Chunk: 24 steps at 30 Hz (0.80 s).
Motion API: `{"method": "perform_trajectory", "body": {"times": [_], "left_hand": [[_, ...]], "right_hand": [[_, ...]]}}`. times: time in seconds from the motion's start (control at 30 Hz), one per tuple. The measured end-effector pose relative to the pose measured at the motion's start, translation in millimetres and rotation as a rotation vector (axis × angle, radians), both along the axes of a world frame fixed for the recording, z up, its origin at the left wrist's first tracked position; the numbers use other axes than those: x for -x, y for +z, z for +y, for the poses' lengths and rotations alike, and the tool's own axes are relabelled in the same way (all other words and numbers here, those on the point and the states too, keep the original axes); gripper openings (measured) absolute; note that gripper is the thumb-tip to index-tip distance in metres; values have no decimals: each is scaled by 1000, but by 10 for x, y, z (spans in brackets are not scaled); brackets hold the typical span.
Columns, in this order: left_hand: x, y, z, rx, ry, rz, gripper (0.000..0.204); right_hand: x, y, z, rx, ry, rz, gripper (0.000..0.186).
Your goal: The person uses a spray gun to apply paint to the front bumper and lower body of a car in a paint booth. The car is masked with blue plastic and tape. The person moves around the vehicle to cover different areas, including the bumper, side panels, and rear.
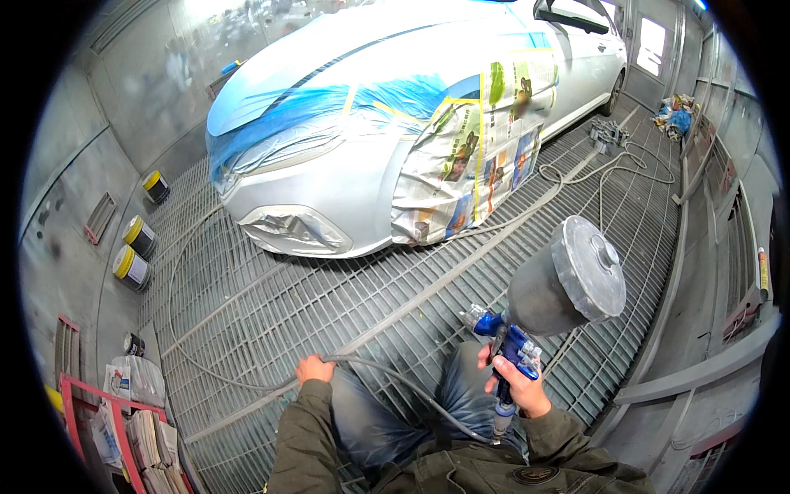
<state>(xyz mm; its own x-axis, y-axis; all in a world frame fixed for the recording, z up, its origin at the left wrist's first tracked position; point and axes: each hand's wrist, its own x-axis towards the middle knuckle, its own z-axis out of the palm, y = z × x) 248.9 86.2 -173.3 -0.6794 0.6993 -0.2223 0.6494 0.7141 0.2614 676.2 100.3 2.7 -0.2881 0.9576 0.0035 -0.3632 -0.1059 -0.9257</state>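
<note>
My right hand (pixel 517 380) is wrapped round the handle of a blue spray gun (pixel 517 346), which carries a large grey paint cup (pixel 568 280) on top. The gun's nozzle points left, toward the front of the car. Down at my left, my left hand (pixel 315 370) is closed on a grey air hose (pixel 387 369) that runs across my lap to the bottom of the gun's handle. Ahead stands a silver-white car (pixel 354 193), its front bumper bare. Blue masking film (pixel 329 107) covers its headlight area, and taped printed paper (pixel 461 165) hides the front wheel.
Metal grating (pixel 395 305) forms the floor, with the hose looping over it. Several yellow-and-black cans (pixel 132 267) line the left wall. A red rack (pixel 123 436) of folded papers stands at lower left. A grey bundle (pixel 607 136) and crumpled waste (pixel 676 115) lie far right.
</note>
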Motion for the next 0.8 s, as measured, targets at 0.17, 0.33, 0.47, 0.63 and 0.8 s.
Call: {"method": "perform_trajectory", "body": {"times": [0.17,0.33,0.47,0.63,0.8], "left_hand": [[62,-113,9,19,17,-3,53],[51,-69,-10,22,1,6,53],[41,-54,9,28,3,-10,53],[86,-98,-8,27,-4,-6,54],[43,-90,-11,0,23,11,54]], "right_hand": [[11,-23,29,11,-9,4,27],[33,-34,44,15,-6,12,27],[43,-43,59,13,1,9,26],[57,-59,72,7,4,1,26],[54,-57,77,10,-8,7,26]]}}
